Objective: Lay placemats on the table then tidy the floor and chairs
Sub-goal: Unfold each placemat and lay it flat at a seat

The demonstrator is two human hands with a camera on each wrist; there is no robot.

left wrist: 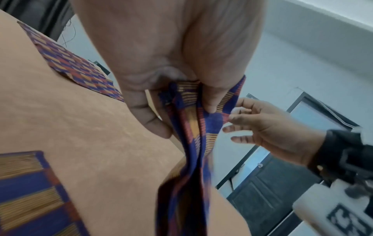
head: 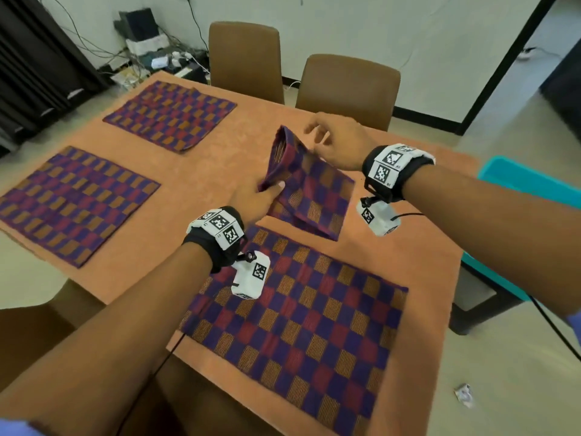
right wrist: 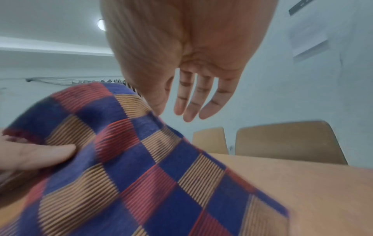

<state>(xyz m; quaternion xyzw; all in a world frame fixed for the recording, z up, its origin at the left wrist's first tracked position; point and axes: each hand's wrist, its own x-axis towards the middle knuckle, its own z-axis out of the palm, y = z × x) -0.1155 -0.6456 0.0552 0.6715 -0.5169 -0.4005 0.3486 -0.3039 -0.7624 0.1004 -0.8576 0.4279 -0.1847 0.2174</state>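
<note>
Three checked blue, red and orange placemats lie flat on the orange table: one at the far left, one at the left, one near me. A fourth, folded placemat is lifted off the table between my hands, its lower end still on the cloth. My left hand grips its left edge, thumb on top. My right hand pinches the upper edge with thumb and forefinger, the other fingers straight and spread.
Two brown chairs stand at the table's far side, and another at the near left. A teal box sits to the right. A crumpled wrapper lies on the floor at the right. Cables and devices fill the far corner.
</note>
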